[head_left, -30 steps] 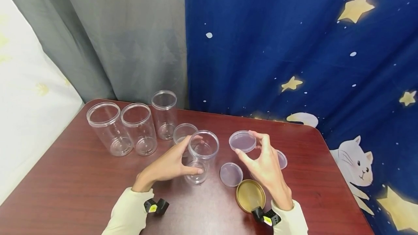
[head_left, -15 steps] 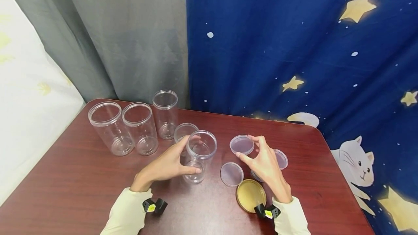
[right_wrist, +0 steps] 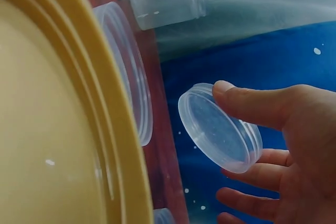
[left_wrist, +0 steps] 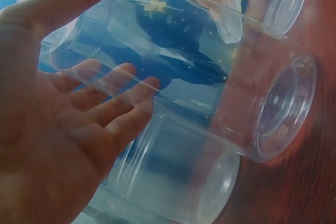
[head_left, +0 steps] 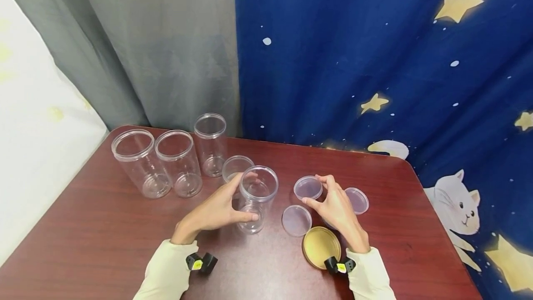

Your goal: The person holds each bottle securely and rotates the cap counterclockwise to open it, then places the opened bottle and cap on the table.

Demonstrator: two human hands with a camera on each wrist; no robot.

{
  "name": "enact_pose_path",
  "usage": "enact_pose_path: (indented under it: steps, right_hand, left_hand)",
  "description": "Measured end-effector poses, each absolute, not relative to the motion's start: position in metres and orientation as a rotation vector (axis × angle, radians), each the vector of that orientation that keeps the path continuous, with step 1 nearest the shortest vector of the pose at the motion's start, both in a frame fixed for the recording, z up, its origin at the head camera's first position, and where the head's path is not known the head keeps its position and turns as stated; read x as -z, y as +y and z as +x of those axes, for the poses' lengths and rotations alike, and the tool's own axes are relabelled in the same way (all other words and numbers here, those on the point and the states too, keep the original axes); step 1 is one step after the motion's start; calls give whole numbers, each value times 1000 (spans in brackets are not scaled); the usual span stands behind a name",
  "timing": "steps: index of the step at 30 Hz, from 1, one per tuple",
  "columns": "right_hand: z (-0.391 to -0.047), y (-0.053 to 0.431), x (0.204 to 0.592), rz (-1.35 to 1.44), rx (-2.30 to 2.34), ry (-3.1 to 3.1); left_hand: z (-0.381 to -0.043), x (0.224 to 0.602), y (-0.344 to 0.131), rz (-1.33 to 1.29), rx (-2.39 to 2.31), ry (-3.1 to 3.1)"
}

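My left hand (head_left: 212, 212) wraps a tall clear plastic jar (head_left: 262, 197), thumb on the near side and fingers behind. The jar stands upright with its mouth uncovered. In the left wrist view, the fingers (left_wrist: 123, 77) show through and beside its wall. Between thumb and fingers, my right hand (head_left: 335, 207) pinches a clear round lid (head_left: 308, 188) by its edge, to the right of the jar. The right wrist view shows this lid (right_wrist: 220, 129) tilted, thumb on its rim. A shorter clear jar (head_left: 233, 165) stands just behind my left hand, partly hidden by it.
Three open clear jars, including a left one (head_left: 132, 145), stand at the back left. Clear lids lie right of centre, one (head_left: 297, 221) beside a gold lid (head_left: 321, 247), another (head_left: 356, 200) farther right. One more is mostly under my right hand. Curtains hang behind the table (head_left: 104, 244).
My right hand has lowered the clear lid a little toward the table, uncovering more of the lid at the far right. My left hand keeps its hold on the jar, almost unmoved.
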State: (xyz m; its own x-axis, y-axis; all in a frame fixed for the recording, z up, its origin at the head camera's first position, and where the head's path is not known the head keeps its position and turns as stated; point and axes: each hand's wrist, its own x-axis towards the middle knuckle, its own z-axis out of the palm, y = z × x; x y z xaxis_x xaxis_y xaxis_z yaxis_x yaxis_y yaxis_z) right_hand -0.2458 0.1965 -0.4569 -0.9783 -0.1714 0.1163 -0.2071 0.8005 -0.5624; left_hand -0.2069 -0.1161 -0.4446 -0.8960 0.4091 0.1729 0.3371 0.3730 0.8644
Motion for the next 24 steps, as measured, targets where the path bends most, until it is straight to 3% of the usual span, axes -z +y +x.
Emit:
enact_pose_path:
  steps: [24]
  right_hand:
    - [-248, 201, 468, 350, -758, -3092]
  left_hand:
    - [-209, 444, -120, 702, -1585, 2475]
